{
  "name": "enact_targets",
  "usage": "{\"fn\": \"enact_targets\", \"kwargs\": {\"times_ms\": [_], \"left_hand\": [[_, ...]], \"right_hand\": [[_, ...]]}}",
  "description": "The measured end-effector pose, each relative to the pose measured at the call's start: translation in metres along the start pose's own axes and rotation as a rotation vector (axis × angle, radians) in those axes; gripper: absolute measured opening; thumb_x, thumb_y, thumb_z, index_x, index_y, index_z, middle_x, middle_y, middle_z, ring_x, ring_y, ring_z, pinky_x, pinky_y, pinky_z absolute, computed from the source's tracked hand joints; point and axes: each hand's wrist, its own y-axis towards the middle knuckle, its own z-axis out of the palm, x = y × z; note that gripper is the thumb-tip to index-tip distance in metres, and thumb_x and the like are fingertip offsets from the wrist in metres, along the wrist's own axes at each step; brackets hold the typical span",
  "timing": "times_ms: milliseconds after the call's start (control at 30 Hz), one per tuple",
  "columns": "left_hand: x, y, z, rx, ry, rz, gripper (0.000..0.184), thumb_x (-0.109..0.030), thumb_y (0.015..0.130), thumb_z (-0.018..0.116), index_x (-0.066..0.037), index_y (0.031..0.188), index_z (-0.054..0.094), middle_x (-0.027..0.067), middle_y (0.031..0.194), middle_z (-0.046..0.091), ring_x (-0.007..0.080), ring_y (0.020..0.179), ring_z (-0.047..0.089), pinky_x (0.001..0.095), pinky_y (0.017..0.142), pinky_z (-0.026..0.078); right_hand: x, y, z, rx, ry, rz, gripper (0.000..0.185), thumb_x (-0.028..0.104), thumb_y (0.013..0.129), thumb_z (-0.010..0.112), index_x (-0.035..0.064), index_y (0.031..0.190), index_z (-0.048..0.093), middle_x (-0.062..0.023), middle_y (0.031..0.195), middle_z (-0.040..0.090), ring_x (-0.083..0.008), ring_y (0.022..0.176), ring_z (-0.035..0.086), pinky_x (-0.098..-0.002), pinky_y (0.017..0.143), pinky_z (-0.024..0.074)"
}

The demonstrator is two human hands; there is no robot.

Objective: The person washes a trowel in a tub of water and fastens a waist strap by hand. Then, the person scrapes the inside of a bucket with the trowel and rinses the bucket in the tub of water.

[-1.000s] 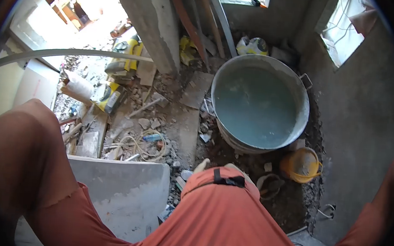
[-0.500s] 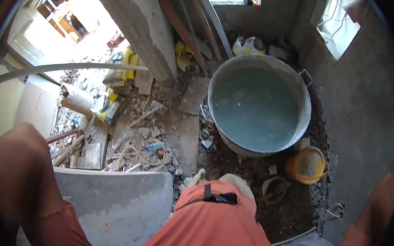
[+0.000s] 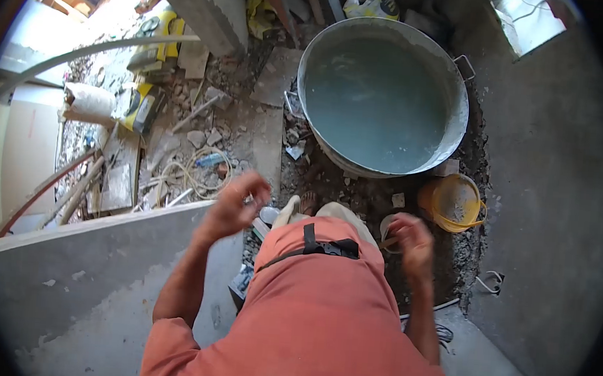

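Observation:
My left hand (image 3: 239, 201) is raised over the low wall's end, left of my waist. Its fingers are loosely curled and apart, with nothing seen in them. My right hand (image 3: 411, 241) hangs right of my waist, somewhat blurred, its fingers bent but apart and seemingly bare. Behind its fingers lies a pale round-rimmed item (image 3: 391, 229) on the dirt, partly hidden. In front of my feet stands a large round metal tub (image 3: 307, 108) of cloudy blue-grey water. A yellow bucket (image 3: 480, 213) with grey residue inside sits nearest my right hand.
A low plastered wall (image 3: 114, 266) runs along my left. Rubble, a coiled hose (image 3: 189, 173), planks (image 3: 116, 185) and yellow-black bags (image 3: 139, 107) cover the ground beyond. A concrete column (image 3: 202, 10) rises behind. A grey wall (image 3: 548, 163) stands to the right.
Both hands have come into view in front of my body, where before only upper arms showed at the sides. The view has tilted down, so the tub and bucket sit higher and further left.

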Motion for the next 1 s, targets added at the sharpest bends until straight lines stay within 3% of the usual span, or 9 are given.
{"fn": "enact_targets", "kwargs": {"times_ms": [267,333,400,467,600,667,800,933,1000], "left_hand": [[0.003,-0.038,0.081,0.272,-0.255,-0.095,0.021,-0.021,0.093,0.065,-0.003,0.104,0.065,0.0075,0.092,0.061,0.0191,0.084,0.059,0.0326,0.073,0.048],[-0.005,-0.033,0.077,0.305,-0.285,-0.202,0.020,-0.021,0.091,0.068,-0.002,0.096,0.064,0.0069,0.092,0.061,0.0170,0.082,0.059,0.0322,0.070,0.047],[0.001,-0.034,0.077,0.327,-0.248,-0.161,0.023,-0.022,0.091,0.068,-0.002,0.100,0.061,0.0064,0.090,0.060,0.0162,0.080,0.058,0.0317,0.067,0.046],[0.000,-0.036,0.080,0.265,-0.346,-0.228,0.035,-0.023,0.088,0.071,-0.005,0.115,0.056,0.0065,0.091,0.058,0.0168,0.083,0.057,0.0327,0.074,0.049],[-0.021,-0.026,0.072,0.257,-0.347,-0.311,0.050,-0.023,0.087,0.074,-0.006,0.126,0.047,0.0081,0.100,0.056,0.0180,0.087,0.057,0.0338,0.078,0.050],[-0.021,-0.025,0.074,0.085,-0.331,-0.219,0.058,-0.027,0.084,0.077,-0.009,0.128,0.044,0.0063,0.104,0.049,0.0159,0.094,0.051,0.0335,0.084,0.047],[-0.018,-0.015,0.068,0.222,-0.011,-0.001,0.041,-0.027,0.082,0.077,-0.005,0.113,0.061,0.0108,0.111,0.049,0.0256,0.104,0.052,0.0387,0.092,0.044],[-0.010,-0.006,0.071,0.230,0.110,0.143,0.035,-0.030,0.079,0.078,-0.003,0.099,0.066,0.0110,0.110,0.051,0.0303,0.106,0.051,0.0411,0.094,0.042],[-0.012,-0.004,0.075,0.336,-0.014,0.007,0.037,-0.032,0.078,0.079,-0.004,0.096,0.064,0.0094,0.110,0.053,0.0292,0.107,0.050,0.0402,0.094,0.041]], "right_hand": [[0.009,0.021,0.045,0.526,-0.291,-0.079,0.023,0.020,0.084,0.069,0.0016,0.097,0.067,-0.0131,0.089,0.065,-0.0296,0.088,0.058,-0.0397,0.086,0.0432],[0.010,0.021,0.058,0.457,-0.436,-0.165,0.015,0.015,0.088,0.066,0.0011,0.095,0.066,-0.0087,0.082,0.065,-0.0215,0.083,0.059,-0.0344,0.080,0.0455],[0.010,0.022,0.072,0.263,0.274,0.344,0.009,0.009,0.094,0.059,0.0009,0.094,0.064,-0.0029,0.081,0.064,-0.0101,0.079,0.057,-0.0259,0.072,0.0458],[0.016,0.031,0.078,0.248,0.263,0.334,0.008,0.004,0.097,0.055,0.0020,0.094,0.061,0.0014,0.083,0.061,-0.0027,0.079,0.054,-0.0194,0.068,0.0438],[0.022,0.041,0.093,0.174,0.133,0.064,0.002,0.005,0.093,0.060,0.0037,0.091,0.058,0.0000,0.083,0.058,-0.0100,0.077,0.056,-0.0265,0.071,0.0444],[0.033,0.046,0.094,0.006,-0.692,-0.637,0.005,0.004,0.086,0.061,0.0055,0.090,0.059,-0.0056,0.082,0.057,-0.0233,0.079,0.058,-0.0353,0.076,0.0422],[0.022,0.049,0.105,-0.128,-0.692,-0.412,0.010,0.005,0.080,0.063,0.0066,0.089,0.058,-0.0082,0.088,0.056,-0.0288,0.088,0.055,-0.0410,0.080,0.0390],[0.029,0.052,0.102,-0.162,-0.803,-0.578,0.018,0.000,0.075,0.059,0.0055,0.092,0.056,-0.0093,0.090,0.054,-0.0297,0.090,0.053,-0.0416,0.078,0.0392],[0.021,0.051,0.089,0.130,-0.823,-0.500,0.022,-0.003,0.074,0.056,0.0038,0.095,0.057,-0.0118,0.093,0.058,-0.0318,0.091,0.057,-0.0412,0.077,0.0437]]}}
